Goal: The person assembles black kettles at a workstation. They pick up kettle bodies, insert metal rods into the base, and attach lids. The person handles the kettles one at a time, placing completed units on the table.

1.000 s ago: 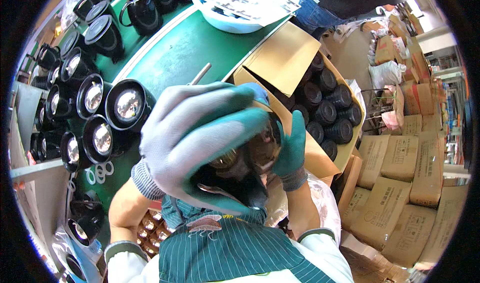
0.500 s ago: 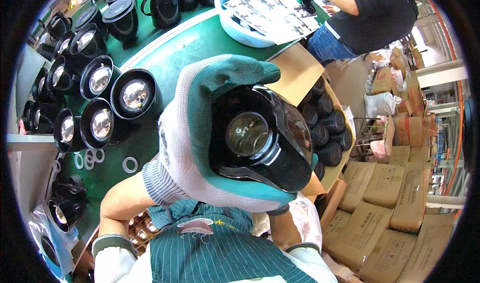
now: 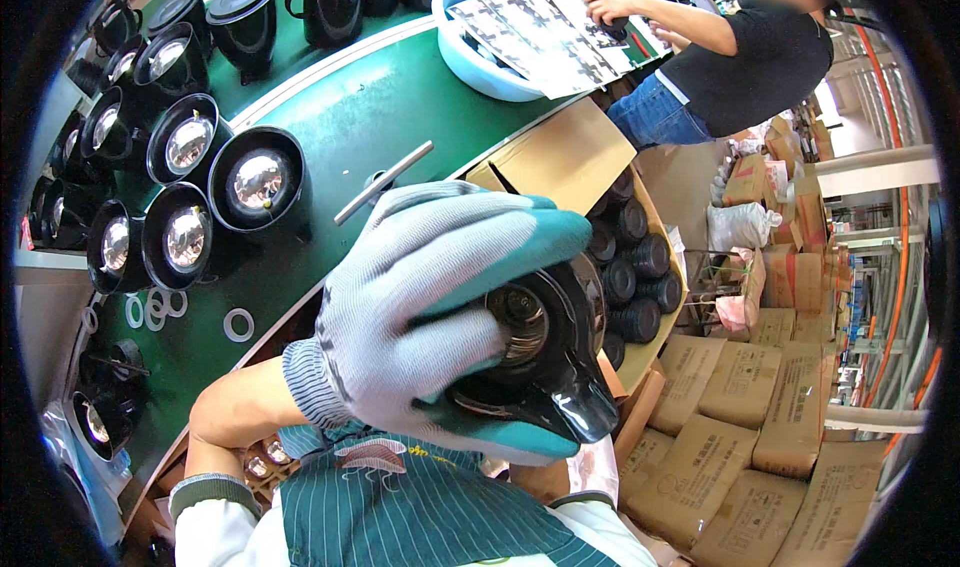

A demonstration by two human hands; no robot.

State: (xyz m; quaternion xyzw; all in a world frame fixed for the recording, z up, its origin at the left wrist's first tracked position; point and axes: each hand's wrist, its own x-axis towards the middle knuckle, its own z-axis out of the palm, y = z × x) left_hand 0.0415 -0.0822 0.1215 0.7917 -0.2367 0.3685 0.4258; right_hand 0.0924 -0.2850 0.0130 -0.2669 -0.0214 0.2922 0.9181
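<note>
My left hand [image 3: 430, 317], in a grey knit glove with green coating, grips a glossy black jug [image 3: 575, 392] whose mouth faces up toward me. Its spout points to the lower right. Inside sits a shiny round glass-like opening [image 3: 522, 317]. Upper fingers lie across the jug's top side; one finger bends in at the mouth and the thumb lies along the underside. Part of my right forearm [image 3: 540, 479] shows below; the right hand itself is hidden behind the jug and the left glove. A metal rod [image 3: 385, 182] sticks out beyond my left knuckles.
Black vessels with mirrored insides [image 3: 258, 182] and white rings [image 3: 238, 325] lie on the green table [image 3: 330, 127]. Beyond are lidded black jugs [image 3: 242, 27] and a blue basin [image 3: 450, 52]. Right are a carton of black lids [image 3: 625, 222], stacked boxes [image 3: 700, 457] and a co-worker [image 3: 740, 57].
My left hand has turned over the jug, so its back now shows and a finger bends in at the mouth. The jug has dropped slightly. The metal rod has come into sight.
</note>
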